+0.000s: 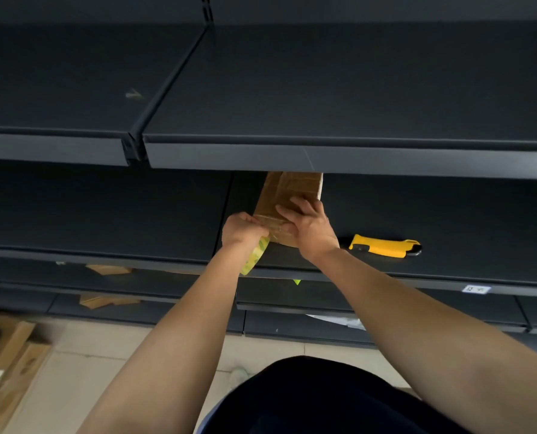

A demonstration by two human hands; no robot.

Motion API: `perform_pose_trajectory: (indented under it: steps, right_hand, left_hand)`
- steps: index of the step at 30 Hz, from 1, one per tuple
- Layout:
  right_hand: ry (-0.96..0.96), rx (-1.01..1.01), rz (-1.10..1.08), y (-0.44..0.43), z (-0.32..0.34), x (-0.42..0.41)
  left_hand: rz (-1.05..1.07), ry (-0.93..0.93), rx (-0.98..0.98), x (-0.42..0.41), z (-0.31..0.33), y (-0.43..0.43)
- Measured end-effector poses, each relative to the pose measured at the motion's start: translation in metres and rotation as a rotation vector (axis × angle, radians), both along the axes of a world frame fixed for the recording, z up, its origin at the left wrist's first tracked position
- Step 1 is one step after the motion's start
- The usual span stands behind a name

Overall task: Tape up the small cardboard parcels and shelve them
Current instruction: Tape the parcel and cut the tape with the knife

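Both hands work at the near end of a small cardboard parcel (287,191) lying on the middle shelf (104,214) of a dark metal rack, its far end hidden under the shelf above (323,89). The left hand (242,228) is curled round a yellow-green tape roll (256,256), which hangs past the shelf's front lip, with clear tape showing on the parcel's near left corner. The right hand (311,228) lies spread on the cardboard, fingers flat across the top and thumb down by the tape, close against the left hand. A yellow utility knife (386,245) rests on the same shelf to the right, apart from the parcel. Cardboard scraps (107,269) lie on the lower shelves at left.

The step appears to be laying tape over the near seam. Done well, it calls for the roll to be drawn taut and straight along the flap join while the right hand pins the parcel so it cannot skid on the smooth shelf, then rubs the strip flat. Slack would likely leave wrinkles or a lifted edge. The cut should wait until the strip wraps over the edge.
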State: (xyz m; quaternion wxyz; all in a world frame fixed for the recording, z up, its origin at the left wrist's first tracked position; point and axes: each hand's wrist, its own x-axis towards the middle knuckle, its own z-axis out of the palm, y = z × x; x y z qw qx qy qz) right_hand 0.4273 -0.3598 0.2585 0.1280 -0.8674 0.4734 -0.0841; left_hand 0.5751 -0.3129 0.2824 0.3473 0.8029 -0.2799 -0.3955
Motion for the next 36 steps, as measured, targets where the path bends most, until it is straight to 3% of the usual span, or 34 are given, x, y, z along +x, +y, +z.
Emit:
perform_pose_trajectory:
  steps: [5,9,14,16,20,22,25,31,36]
  right_hand:
    - [-0.077,0.015,-0.016,-0.003,-0.001,-0.002]
    - [-0.036,-0.043,-0.037,0.001,0.002,0.001]
    - [-0.46,-0.172,-0.197,0.036,0.012,0.014]
    - [-0.539,0.017,-0.274,0.056,0.014,0.018]
    - [-0.636,0.667,-0.334,0.078,0.013,0.021]
    - [-0.729,0.799,-0.353,0.081,0.013,0.018]
    - [-0.659,0.622,-0.448,0.075,0.016,0.007]
    - [-0.543,0.42,-0.596,0.073,0.015,-0.022]
    - [-0.623,0.309,-0.691,0.083,0.011,-0.045]
  left_hand:
    - [-0.044,-0.009,0.026,0.023,-0.003,0.009]
    - [0.026,0.187,-0.01,0.026,-0.002,0.015]
    - [0.088,0.376,-0.043,0.021,0.002,0.025]
    - [0.132,0.443,-0.066,0.016,0.004,0.026]
    - [0.209,0.566,-0.105,0.001,0.006,0.026]
    - [0.192,0.537,-0.112,-0.011,0.005,0.025]
    - [0.168,0.462,-0.157,-0.028,0.001,0.026]
    - [0.06,0.543,-0.237,-0.071,0.002,0.032]
    - [0.215,0.717,-0.066,-0.095,0.009,0.019]
